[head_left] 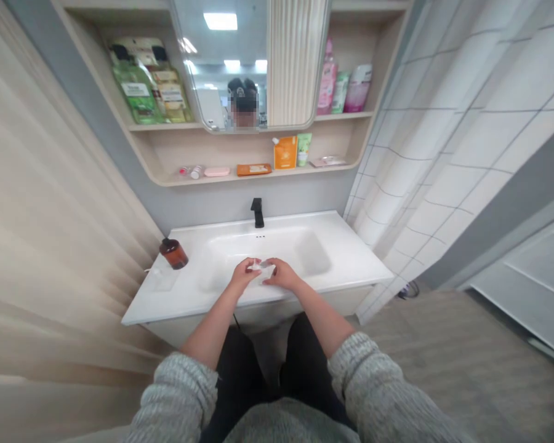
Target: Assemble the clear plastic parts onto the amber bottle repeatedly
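My left grip (244, 274) and right grip (282, 274) both pinch a small, translucent whitish piece (264, 269) between thumb and fingers; it is too small and blurred for me to say what it is. I hold it over the front part of the white basin (311, 249), nearer to me than the black tap (257, 213). On the desk (362, 266), off to my left, an amber bottle (174, 254) with a dark top stands well apart from it.
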`<state>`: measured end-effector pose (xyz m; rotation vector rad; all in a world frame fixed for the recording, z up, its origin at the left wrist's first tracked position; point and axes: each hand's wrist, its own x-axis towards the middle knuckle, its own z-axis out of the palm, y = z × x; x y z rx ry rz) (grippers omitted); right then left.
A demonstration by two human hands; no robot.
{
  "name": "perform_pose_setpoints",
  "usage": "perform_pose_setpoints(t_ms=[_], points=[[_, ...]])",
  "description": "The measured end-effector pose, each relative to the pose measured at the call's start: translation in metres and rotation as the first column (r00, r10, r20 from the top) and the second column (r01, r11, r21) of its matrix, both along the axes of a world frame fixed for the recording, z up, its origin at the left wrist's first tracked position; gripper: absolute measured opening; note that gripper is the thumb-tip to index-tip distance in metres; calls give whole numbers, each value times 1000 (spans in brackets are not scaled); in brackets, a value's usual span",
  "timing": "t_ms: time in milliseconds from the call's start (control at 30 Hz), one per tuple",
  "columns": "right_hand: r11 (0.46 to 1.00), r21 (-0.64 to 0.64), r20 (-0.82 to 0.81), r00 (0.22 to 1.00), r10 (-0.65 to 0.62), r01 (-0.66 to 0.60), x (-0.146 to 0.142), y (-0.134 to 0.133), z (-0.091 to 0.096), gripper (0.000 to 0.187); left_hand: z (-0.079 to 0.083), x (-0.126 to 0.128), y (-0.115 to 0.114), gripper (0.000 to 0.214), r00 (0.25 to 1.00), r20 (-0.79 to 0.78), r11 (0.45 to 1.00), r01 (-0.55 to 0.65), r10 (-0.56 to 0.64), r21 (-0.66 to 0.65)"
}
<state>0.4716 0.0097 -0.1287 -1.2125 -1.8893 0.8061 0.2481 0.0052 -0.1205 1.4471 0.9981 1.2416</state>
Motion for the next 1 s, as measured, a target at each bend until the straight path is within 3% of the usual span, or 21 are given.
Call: perform_pose_setpoints(t_ms=[233,667,867,1000], points=[[1000,20,21,1000,15,-15,0,-3,8,73,-1,0,1,43,1000,-24,1000,8,-8,15],[1000,19,12,1000,-2,2,0,-2,5,73,-5,-1,5,45,998,-60,1000,-20,21,19],[996,94,96,995,-2,-7,-4,-7,5,77,-5,3,3,35,958,-213,980,-173,190,96],[989,145,222,975,-8,-25,-7,-13,9,78,3,4,-4,23,870,-370,934,-236,326,267]])
